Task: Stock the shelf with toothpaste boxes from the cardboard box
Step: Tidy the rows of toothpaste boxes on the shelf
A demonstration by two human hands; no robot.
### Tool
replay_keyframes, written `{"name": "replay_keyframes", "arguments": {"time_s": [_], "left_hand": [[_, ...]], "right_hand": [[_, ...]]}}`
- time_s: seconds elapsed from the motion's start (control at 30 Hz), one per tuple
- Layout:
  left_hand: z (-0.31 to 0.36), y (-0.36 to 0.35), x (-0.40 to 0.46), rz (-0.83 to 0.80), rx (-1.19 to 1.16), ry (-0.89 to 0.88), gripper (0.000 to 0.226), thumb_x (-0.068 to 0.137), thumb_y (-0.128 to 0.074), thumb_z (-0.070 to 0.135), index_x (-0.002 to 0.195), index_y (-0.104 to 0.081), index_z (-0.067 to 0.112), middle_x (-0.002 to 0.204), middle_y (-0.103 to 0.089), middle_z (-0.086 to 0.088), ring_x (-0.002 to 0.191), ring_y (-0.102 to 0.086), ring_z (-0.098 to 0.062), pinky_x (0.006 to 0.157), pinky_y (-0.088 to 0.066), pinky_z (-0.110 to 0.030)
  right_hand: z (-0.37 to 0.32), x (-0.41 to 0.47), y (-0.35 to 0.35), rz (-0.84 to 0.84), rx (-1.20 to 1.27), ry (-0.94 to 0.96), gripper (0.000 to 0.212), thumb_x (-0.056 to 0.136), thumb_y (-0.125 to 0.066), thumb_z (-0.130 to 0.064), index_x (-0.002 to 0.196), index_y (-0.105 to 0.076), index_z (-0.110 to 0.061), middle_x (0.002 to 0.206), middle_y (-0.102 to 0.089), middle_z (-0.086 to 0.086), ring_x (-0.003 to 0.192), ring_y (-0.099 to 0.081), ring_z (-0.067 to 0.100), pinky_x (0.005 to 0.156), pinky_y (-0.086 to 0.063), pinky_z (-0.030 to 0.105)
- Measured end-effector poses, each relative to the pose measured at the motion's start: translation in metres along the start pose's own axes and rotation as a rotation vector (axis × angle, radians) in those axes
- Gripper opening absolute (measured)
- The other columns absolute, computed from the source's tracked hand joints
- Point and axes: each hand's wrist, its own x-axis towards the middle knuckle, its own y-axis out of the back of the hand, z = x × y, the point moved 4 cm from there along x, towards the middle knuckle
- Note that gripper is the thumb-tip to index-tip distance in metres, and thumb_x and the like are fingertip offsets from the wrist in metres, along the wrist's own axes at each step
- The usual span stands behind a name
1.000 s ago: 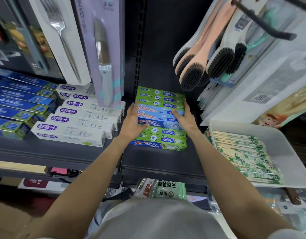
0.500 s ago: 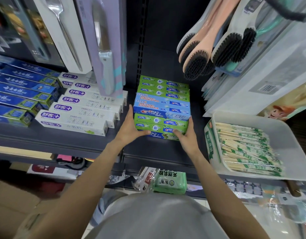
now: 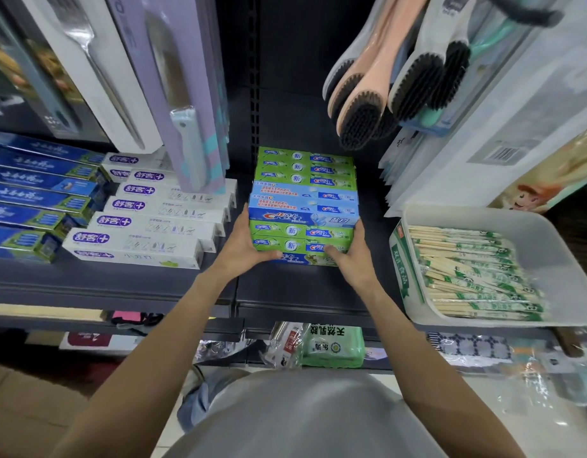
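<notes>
Head view: a stack of green and blue toothpaste boxes (image 3: 303, 206) sits on the dark shelf (image 3: 126, 276), just right of the white toothpaste boxes (image 3: 146, 233). The left hand (image 3: 242, 247) grips the stack's near left corner, thumb curled over the front edge; the right hand (image 3: 350, 256) grips its near right corner the same way. Right of the stack, apart from it, stands a white tray (image 3: 550, 246) of wrapped chopsticks (image 3: 467, 276). Black-bristled brushes (image 3: 384, 94) hang above the stack.
</notes>
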Motion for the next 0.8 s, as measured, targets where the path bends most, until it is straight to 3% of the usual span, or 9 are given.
{"name": "replay_keyframes", "arguments": {"time_s": [0.17,0.3,0.43,0.57,0.63,0.7,0.77,0.8], "left_hand": [[0.001,-0.001,-0.001,-0.025,0.027,0.032,0.091,0.063,-0.085,0.006,0.129,-0.028,0.032,0.114,-0.058,0.017,0.102,-0.058,0.011,0.08,-0.045,-0.005],[0.004,0.0,-0.002,-0.037,0.042,0.042,0.091,0.065,-0.085,0.008,0.133,-0.028,0.03,0.114,-0.057,0.02,0.103,-0.058,0.007,0.08,-0.046,-0.006],[0.005,-0.001,-0.003,-0.039,0.065,0.067,0.091,0.066,-0.084,0.007,0.135,-0.028,0.026,0.111,-0.056,0.022,0.098,-0.056,0.013,0.076,-0.044,-0.003],[0.007,0.001,-0.005,-0.054,0.106,0.111,0.091,0.065,-0.085,0.011,0.135,-0.028,0.026,0.114,-0.058,0.017,0.103,-0.057,0.007,0.088,-0.047,-0.018],[0.011,0.003,-0.01,-0.053,0.127,0.16,0.102,0.064,-0.087,0.019,0.142,-0.022,0.018,0.125,-0.059,0.008,0.113,-0.057,-0.004,0.096,-0.046,-0.028],[0.026,0.004,-0.02,-0.047,0.186,0.214,0.105,0.068,-0.084,0.024,0.147,-0.017,0.01,0.138,-0.051,-0.003,0.124,-0.051,-0.018,0.102,-0.041,-0.03],[0.04,0.006,-0.04,-0.087,0.257,0.258,0.081,0.079,-0.075,0.023,0.145,-0.028,0.011,0.146,-0.041,-0.007,0.131,-0.044,-0.022,0.099,-0.034,-0.023],[0.046,0.006,-0.053,-0.123,0.286,0.244,0.069,0.083,-0.07,0.024,0.142,-0.035,0.015,0.144,-0.043,-0.006,0.129,-0.045,-0.023,0.095,-0.034,-0.02]], "right_hand": [[-0.008,0.011,0.005,0.003,0.066,-0.065,0.074,0.084,-0.067,-0.008,0.144,-0.026,-0.018,0.119,-0.056,-0.004,0.106,-0.057,0.012,0.089,-0.047,0.027],[-0.007,0.015,0.005,0.01,0.028,-0.087,0.07,0.083,-0.067,-0.007,0.141,-0.03,-0.016,0.114,-0.056,-0.005,0.103,-0.057,0.013,0.091,-0.048,0.032],[-0.002,0.017,0.003,0.03,0.037,-0.107,0.069,0.082,-0.067,-0.006,0.14,-0.031,-0.017,0.115,-0.057,-0.004,0.104,-0.058,0.014,0.092,-0.049,0.036],[-0.004,0.016,0.006,0.007,0.043,-0.129,0.07,0.083,-0.066,-0.006,0.142,-0.029,-0.015,0.118,-0.058,-0.002,0.108,-0.059,0.016,0.087,-0.048,0.03],[-0.01,0.012,0.009,0.019,0.0,-0.147,0.08,0.085,-0.065,-0.009,0.149,-0.018,-0.013,0.128,-0.052,-0.001,0.117,-0.052,0.014,0.093,-0.041,0.025],[-0.024,-0.003,0.014,0.081,-0.085,-0.116,0.088,0.086,-0.065,-0.013,0.151,-0.005,-0.007,0.147,-0.035,0.006,0.136,-0.033,0.017,0.11,-0.026,0.027],[-0.043,-0.031,0.018,0.143,-0.224,-0.003,0.085,0.087,-0.063,-0.013,0.15,-0.007,-0.004,0.154,-0.021,0.012,0.143,-0.019,0.023,0.112,-0.014,0.023],[-0.055,-0.048,0.017,0.151,-0.282,0.086,0.08,0.087,-0.063,-0.01,0.149,-0.013,-0.004,0.153,-0.022,0.013,0.142,-0.019,0.024,0.109,-0.012,0.015]]}}
